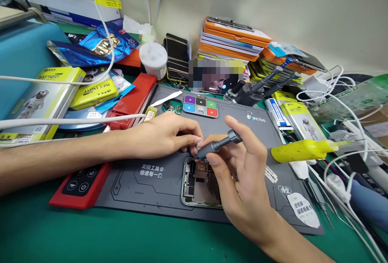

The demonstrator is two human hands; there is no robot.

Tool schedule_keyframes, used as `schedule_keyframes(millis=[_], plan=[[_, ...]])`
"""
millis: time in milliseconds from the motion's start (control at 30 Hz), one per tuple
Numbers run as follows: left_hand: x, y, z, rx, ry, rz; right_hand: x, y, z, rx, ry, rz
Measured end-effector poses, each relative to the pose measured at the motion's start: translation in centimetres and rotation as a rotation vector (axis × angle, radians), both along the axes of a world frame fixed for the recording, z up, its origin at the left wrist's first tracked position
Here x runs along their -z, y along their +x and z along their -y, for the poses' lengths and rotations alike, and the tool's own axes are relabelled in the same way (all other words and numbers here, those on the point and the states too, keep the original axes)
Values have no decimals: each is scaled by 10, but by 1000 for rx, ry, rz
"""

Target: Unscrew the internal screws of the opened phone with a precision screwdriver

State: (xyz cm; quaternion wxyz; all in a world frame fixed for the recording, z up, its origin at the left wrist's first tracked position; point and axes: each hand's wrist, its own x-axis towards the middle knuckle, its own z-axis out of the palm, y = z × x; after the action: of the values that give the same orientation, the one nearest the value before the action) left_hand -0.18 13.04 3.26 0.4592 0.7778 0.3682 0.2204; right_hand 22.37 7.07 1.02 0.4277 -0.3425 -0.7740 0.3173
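My right hand (242, 174) grips a dark grey precision screwdriver (214, 146), with a fingertip at its cap end. The screwdriver slants down to the left, its tip at the upper edge of an opened phone (189, 190) that lies on the grey work mat (145, 196). Inside the phone, small parts and a round coil show; my right hand covers its right side. My left hand (169, 133) is closed at the phone's top edge, thumb and fingers pinched together close to the screwdriver. Whatever those fingers hold is hidden.
A screw tray with coloured squares (200, 106) sits at the mat's back. On the left are a red control panel (80, 188) and yellow battery boxes (45, 101). To the right lie a yellow bottle (297, 151), tweezers (319, 200) and white cables. A screwdriver holder (250, 93) stands behind.
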Motion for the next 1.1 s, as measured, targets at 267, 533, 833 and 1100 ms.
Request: schedule_keyframes(millis=[267, 533, 833, 1100], plan=[[-1, 1, 0, -5, 15, 6, 1, -2, 0, 14, -3, -14], [1, 0, -2, 42, 80, -44, -12, -5, -9, 92, -223, -256], [4, 0, -4, 80, 44, -38, -11, -4, -11, 161, -146, -355], [3, 1, -3, 36, 61, -29, -5, -5, -7, 86, 43, -170]])
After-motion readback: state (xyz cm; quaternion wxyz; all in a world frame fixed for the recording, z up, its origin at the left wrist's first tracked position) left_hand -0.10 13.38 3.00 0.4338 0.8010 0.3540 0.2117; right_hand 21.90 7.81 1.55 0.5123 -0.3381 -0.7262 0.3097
